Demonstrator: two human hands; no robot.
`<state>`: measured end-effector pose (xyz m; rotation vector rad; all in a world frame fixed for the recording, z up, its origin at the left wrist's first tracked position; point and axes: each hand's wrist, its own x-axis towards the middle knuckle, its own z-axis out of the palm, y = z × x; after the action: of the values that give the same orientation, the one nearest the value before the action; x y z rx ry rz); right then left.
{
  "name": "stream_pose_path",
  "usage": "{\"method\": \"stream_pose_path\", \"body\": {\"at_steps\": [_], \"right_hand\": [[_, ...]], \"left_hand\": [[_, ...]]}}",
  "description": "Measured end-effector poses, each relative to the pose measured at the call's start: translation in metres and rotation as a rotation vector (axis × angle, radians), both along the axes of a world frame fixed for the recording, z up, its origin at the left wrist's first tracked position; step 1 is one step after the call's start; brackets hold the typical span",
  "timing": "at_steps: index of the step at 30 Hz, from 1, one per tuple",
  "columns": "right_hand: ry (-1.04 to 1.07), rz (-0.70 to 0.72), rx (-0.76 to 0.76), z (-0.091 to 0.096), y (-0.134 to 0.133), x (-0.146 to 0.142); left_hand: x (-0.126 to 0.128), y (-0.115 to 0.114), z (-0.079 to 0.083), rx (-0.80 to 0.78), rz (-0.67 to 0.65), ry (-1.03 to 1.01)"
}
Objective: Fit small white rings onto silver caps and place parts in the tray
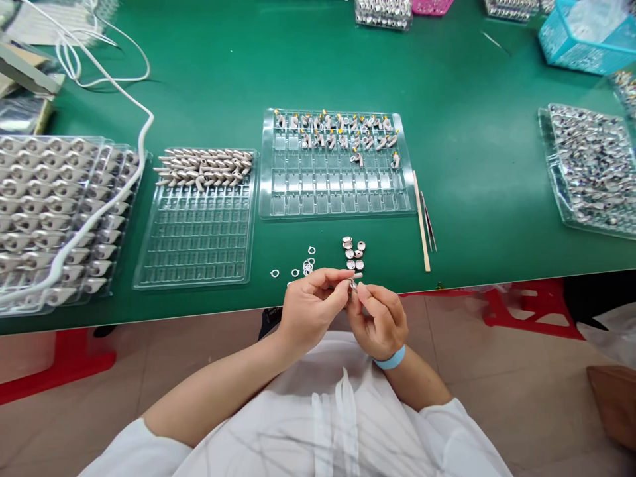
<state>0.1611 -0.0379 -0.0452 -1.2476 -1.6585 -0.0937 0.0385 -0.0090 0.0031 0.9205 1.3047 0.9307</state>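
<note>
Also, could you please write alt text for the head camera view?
A left hand and right hand hold a small shiny part at the near edge of a green table. Just beyond lie white rings and small round pieces; farther back is a partly filled clear tray.

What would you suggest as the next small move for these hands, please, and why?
I would probably steady the shiny part with the left hand and adjust it gently with the right hand. Both hands' fingertips meet on it near the table's edge, and it looks small enough to slip, with silver pieces and rings lying loose close by.
</note>
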Motion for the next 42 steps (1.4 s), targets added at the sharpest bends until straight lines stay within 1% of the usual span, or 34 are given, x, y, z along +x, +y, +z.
{"method": "stream_pose_path", "body": {"at_steps": [6, 11, 14, 19, 23, 26, 29, 32, 36, 39, 42], "right_hand": [[-0.066, -0.045, 0.036, -0.003, 0.004, 0.001], [-0.039, -0.023, 0.040, -0.002, 0.006, 0.000], [-0.032, -0.002, 0.017, -0.002, 0.007, 0.000], [-0.006, 0.084, -0.053, -0.001, 0.009, 0.002], [0.107, 0.195, -0.155, 0.002, 0.009, 0.004], [0.193, 0.223, -0.202, 0.005, 0.008, 0.005], [0.284, 0.208, -0.250, 0.009, 0.007, 0.006], [0.404, 0.227, -0.354, 0.016, 0.007, 0.008], [0.559, 0.307, -0.534, 0.023, 0.007, 0.015], [0.672, 0.384, -0.607, 0.026, 0.008, 0.020], [0.785, 0.472, -0.659, 0.026, 0.008, 0.023]], "left_hand": [[0.002, 0.004, 0.004, -0.022, 0.024, -0.007], [0.002, 0.004, 0.002, 0.002, 0.031, -0.012], [0.002, 0.005, 0.000, 0.021, 0.039, -0.008], [0.002, 0.006, -0.003, 0.032, 0.047, -0.016], [0.000, 0.005, 0.000, 0.038, 0.042, -0.046], [-0.003, 0.004, 0.001, 0.061, 0.005, -0.064], [-0.005, 0.000, 0.000, 0.113, -0.059, -0.076], [-0.008, -0.002, -0.004, 0.184, -0.112, -0.059], [-0.014, -0.001, -0.010, 0.304, -0.175, 0.001], [-0.019, 0.004, -0.012, 0.416, -0.218, 0.060], [-0.023, 0.010, -0.012, 0.539, -0.219, 0.142]]}}
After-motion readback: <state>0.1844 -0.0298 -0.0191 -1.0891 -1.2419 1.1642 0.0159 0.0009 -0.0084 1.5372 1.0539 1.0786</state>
